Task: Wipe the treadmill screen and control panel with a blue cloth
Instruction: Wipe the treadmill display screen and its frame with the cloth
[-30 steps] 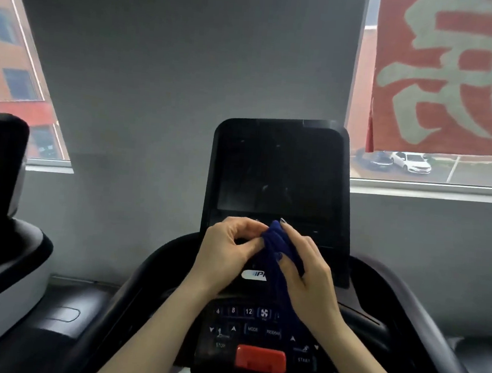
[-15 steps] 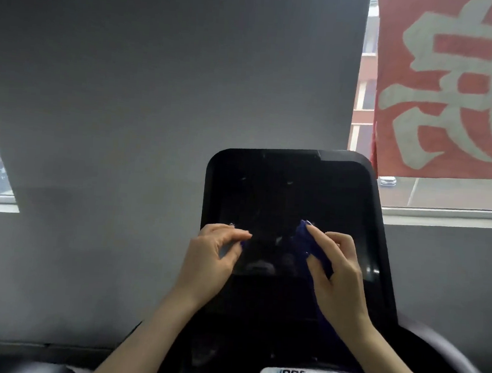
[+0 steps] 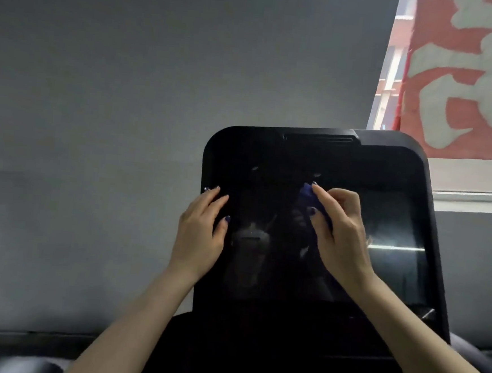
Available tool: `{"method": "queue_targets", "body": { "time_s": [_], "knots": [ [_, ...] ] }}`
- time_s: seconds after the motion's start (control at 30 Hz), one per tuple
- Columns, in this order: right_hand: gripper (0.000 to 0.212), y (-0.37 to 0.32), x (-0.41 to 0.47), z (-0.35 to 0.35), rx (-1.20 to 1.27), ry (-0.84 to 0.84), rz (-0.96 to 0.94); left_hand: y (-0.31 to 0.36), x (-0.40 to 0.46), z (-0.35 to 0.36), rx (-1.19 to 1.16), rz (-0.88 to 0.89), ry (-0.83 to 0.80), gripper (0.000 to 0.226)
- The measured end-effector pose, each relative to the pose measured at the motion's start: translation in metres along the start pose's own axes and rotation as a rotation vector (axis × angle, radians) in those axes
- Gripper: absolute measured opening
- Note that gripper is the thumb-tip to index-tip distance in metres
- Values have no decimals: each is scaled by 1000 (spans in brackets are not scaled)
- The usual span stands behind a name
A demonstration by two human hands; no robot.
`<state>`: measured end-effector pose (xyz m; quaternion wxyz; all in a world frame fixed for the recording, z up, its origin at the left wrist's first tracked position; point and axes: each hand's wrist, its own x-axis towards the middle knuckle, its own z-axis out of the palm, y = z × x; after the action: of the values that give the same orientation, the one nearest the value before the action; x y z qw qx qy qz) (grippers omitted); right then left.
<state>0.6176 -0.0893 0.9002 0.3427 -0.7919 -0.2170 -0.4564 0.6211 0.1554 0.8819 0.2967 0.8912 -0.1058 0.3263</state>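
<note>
Fingers of the right hand were curled around a bunched blue cloth, thumb under it, holding it against the upper middle of the dark treadmill screen. Most of the cloth was hidden behind that hand. At the screen's left edge lay the left hand, its fingers straight and released, grasping nothing, tips reaching toward the frame. Behind the screen stood a grey wall, and a red banner hung in the window at upper right.
</note>
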Motion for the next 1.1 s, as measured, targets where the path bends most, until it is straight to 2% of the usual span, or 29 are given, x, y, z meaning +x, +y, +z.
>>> {"method": "queue_targets", "body": {
  "time_s": [0.3, 0.43, 0.73, 0.93, 1.1],
  "knots": [
    [41, 22, 57, 42, -6, -150, -203, -22, 30, 42, 62, -83, 98, 55],
    [37, 23, 77, 66, -30, -131, -251, -34, 27, 55, 102, -41, 70, 58],
    [28, 20, 96, 108, -131, -95, -359, -55, 37, 61, 21, 20, 84, 60],
    [28, 27, 93, 125, -197, -135, -389, -64, 36, 71, 12, 72, 127, 60],
    [27, 29, 93, 133, -174, -92, -353, -64, 38, 74, 34, 84, 154, 60]
  ]
}}
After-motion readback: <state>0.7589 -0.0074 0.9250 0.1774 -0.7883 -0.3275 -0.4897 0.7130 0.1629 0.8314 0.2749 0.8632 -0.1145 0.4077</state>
